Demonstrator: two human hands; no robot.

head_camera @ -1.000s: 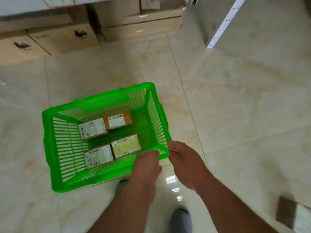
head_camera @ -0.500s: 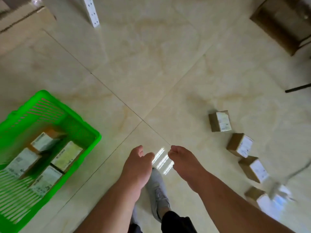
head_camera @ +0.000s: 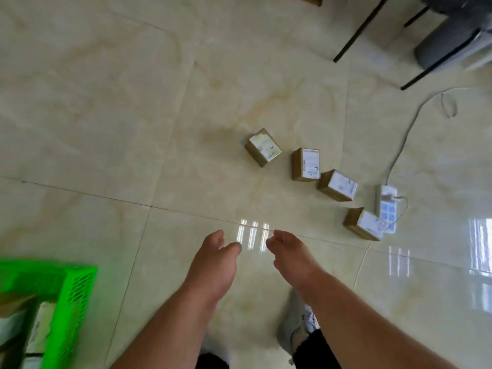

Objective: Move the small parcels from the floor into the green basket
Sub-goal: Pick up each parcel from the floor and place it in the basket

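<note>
On the tiled floor to the far right lie four small parcels (head_camera: 308,179), labels up; both hands, left hand (head_camera: 213,265) and right hand (head_camera: 290,258), hang empty with fingers loosely curled, likely ready to collect; the green basket (head_camera: 72,302) sits near left, partly filled.

Glossy beige tile floor (head_camera: 133,102) fills frame. White power strip (head_camera: 386,207) right of centre, its white cable (head_camera: 407,129) curving to upper right. Black chair legs (head_camera: 356,30) upper right. Grey shoe (head_camera: 298,326) bottom centre.
</note>
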